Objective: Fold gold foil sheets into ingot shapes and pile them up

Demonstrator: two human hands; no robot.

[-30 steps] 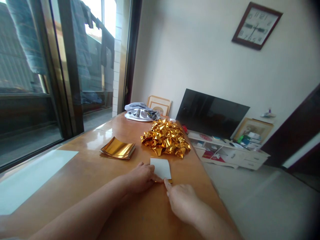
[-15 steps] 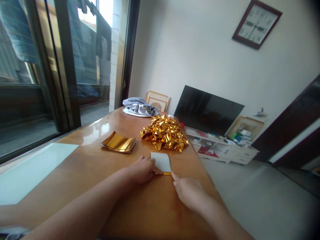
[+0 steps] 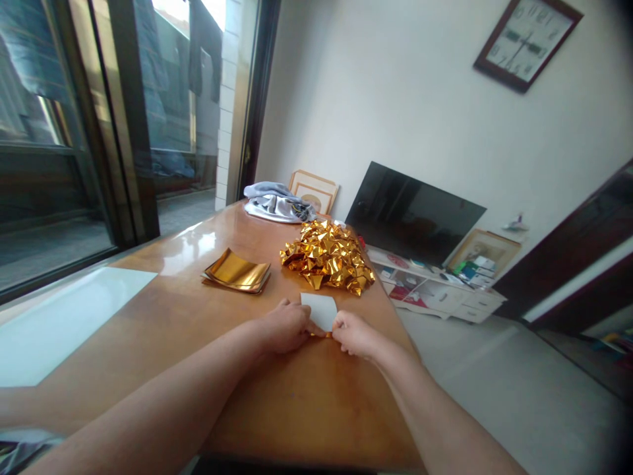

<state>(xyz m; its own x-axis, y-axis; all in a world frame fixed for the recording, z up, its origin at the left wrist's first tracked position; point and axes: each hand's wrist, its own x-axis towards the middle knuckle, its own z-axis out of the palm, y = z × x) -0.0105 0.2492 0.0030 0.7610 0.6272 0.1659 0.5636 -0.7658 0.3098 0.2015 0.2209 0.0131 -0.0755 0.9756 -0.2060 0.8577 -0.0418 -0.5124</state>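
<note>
A sheet of gold foil paper (image 3: 319, 309) lies white side up on the wooden table, its near edge turned over to a narrow gold strip. My left hand (image 3: 291, 326) is at the sheet's near left side, fingers closed on the folded edge. At the near right corner, my right hand (image 3: 352, 334) pinches the same edge with curled fingers. Just beyond the sheet rises a heap of folded gold paper pieces (image 3: 329, 257). Farther left rests a stack of gold foil paper (image 3: 237, 272). Fingertips partly hide the fold.
Folded clothing (image 3: 277, 203) lies at the table's far end. A pale sheet (image 3: 84, 323) covers part of the left side of the table (image 3: 306, 409). Beyond stand a television (image 3: 413, 214) and a white cabinet (image 3: 445, 300). Glass doors (image 3: 49, 204) run along the left.
My right hand has gone from extended fingers at the corner to a curled pinch, moving slightly inward over the edge. The left hand stays at the fold. The view has shifted slightly.
</note>
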